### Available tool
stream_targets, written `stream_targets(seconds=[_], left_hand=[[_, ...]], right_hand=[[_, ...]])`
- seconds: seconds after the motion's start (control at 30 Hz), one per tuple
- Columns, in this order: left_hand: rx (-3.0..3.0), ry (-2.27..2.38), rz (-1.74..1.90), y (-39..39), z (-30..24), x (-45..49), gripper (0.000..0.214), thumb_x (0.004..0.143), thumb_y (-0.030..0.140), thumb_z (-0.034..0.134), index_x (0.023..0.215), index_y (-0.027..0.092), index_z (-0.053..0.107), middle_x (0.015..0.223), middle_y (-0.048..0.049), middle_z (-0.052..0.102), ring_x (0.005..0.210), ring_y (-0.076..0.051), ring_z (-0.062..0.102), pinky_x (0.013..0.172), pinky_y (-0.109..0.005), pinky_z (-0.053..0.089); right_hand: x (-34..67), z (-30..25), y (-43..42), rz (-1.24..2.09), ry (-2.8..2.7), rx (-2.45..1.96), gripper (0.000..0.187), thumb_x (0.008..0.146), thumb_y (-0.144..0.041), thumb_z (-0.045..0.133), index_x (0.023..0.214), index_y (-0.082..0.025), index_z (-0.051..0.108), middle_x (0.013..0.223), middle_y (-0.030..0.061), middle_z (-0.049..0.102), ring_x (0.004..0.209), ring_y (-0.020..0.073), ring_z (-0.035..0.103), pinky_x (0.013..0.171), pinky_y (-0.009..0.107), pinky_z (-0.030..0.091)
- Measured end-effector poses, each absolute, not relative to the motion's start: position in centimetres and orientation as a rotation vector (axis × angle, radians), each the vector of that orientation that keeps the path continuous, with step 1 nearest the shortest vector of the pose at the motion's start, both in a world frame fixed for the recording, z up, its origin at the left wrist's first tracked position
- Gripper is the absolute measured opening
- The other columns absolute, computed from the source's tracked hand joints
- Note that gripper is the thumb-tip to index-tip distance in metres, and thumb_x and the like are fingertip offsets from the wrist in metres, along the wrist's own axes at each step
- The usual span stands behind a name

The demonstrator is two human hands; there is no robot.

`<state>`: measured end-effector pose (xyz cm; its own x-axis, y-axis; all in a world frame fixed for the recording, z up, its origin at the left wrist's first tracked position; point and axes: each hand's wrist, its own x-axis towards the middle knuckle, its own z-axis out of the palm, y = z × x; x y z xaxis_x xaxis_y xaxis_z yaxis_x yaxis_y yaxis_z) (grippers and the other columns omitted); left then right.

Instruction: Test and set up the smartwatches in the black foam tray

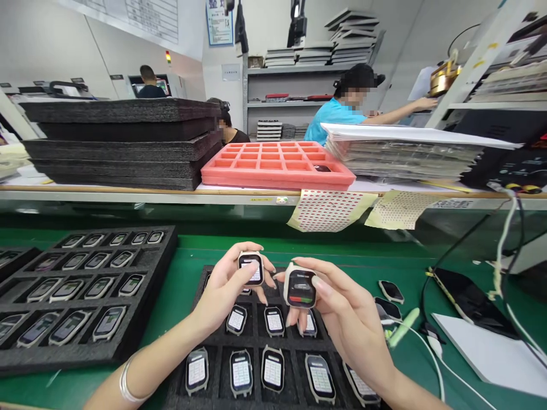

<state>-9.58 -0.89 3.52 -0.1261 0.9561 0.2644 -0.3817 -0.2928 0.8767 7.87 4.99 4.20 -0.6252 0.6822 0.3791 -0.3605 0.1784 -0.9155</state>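
My left hand (226, 287) grips a small white-rimmed smartwatch body (250, 267) with a lit white screen, thumb on its face. My right hand (337, 307) grips a second watch body (300, 287) whose dark screen shows a red and a green bar. Both hands hover close together above a black foam tray (256, 341) on the green mat, which holds several watch bodies with lit screens.
A second black foam tray (141, 296) of watches lies at the left. Two loose watch bodies (391, 291), a green pen (404, 327), cables and a white sheet (482, 347) lie at the right. On the shelf behind stand stacked black foam (119, 142) and a red tray (277, 165). People work beyond.
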Motion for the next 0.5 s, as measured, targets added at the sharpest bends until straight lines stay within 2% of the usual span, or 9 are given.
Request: stream_targets(seconds=[0.07,0.17,0.33,0.4,0.47,0.5], left_hand=[[1.030,0.774,1.618,-1.3,3.8,-9.6,0.021,0.089,0.014,0.045,0.109,0.016,0.049,0.094,-0.0072,0.060,0.078,-0.017,0.061,0.058,-0.026,0.053],[1.004,0.765,1.588,-1.9,4.4,-9.6,0.028,0.085,0.009,0.044,0.111,0.017,0.049,0.096,-0.0077,0.059,0.082,-0.018,0.059,0.057,-0.027,0.053],[1.026,0.744,1.573,-2.4,4.8,-9.8,0.036,0.081,0.005,0.047,0.115,0.019,0.049,0.098,-0.0069,0.058,0.085,-0.018,0.058,0.064,-0.029,0.055],[1.038,0.731,1.550,-2.6,4.7,-9.8,0.036,0.084,0.007,0.048,0.117,0.020,0.049,0.098,-0.0064,0.057,0.084,-0.017,0.058,0.067,-0.029,0.055],[1.058,0.716,1.532,-2.8,4.5,-9.7,0.033,0.088,0.011,0.047,0.119,0.021,0.048,0.098,-0.0064,0.057,0.083,-0.017,0.058,0.067,-0.029,0.055],[1.070,0.711,1.529,-2.8,4.5,-9.6,0.032,0.090,0.014,0.047,0.121,0.021,0.048,0.097,-0.0066,0.057,0.083,-0.017,0.058,0.066,-0.028,0.055]], right_hand=[[7.8,4.1,5.0,1.565,-1.630,-0.319,0.025,0.097,-0.025,0.049,0.120,-0.020,0.057,0.079,0.0056,0.066,0.057,0.0182,0.065,0.048,0.025,0.052],[7.4,4.1,5.1,1.535,-1.635,-0.345,0.028,0.094,-0.022,0.054,0.122,-0.022,0.057,0.080,0.0051,0.066,0.058,0.0173,0.066,0.047,0.022,0.051],[7.4,5.3,4.1,1.460,-1.660,-0.371,0.023,0.091,-0.021,0.062,0.113,-0.024,0.061,0.077,0.0037,0.065,0.053,0.0156,0.065,0.044,0.021,0.051],[8.3,6.2,2.8,1.525,-1.714,-0.268,0.031,0.090,-0.027,0.064,0.120,-0.028,0.057,0.088,0.0065,0.066,0.056,0.0183,0.067,0.047,0.025,0.055],[9.7,7.0,1.2,1.588,-1.807,-0.158,0.048,0.086,-0.038,0.068,0.130,-0.032,0.049,0.101,0.0107,0.065,0.059,0.0210,0.068,0.048,0.029,0.057],[10.5,7.2,0.4,1.554,-1.847,-0.163,0.053,0.085,-0.041,0.068,0.132,-0.033,0.047,0.100,0.0119,0.065,0.058,0.0210,0.068,0.047,0.027,0.056]])
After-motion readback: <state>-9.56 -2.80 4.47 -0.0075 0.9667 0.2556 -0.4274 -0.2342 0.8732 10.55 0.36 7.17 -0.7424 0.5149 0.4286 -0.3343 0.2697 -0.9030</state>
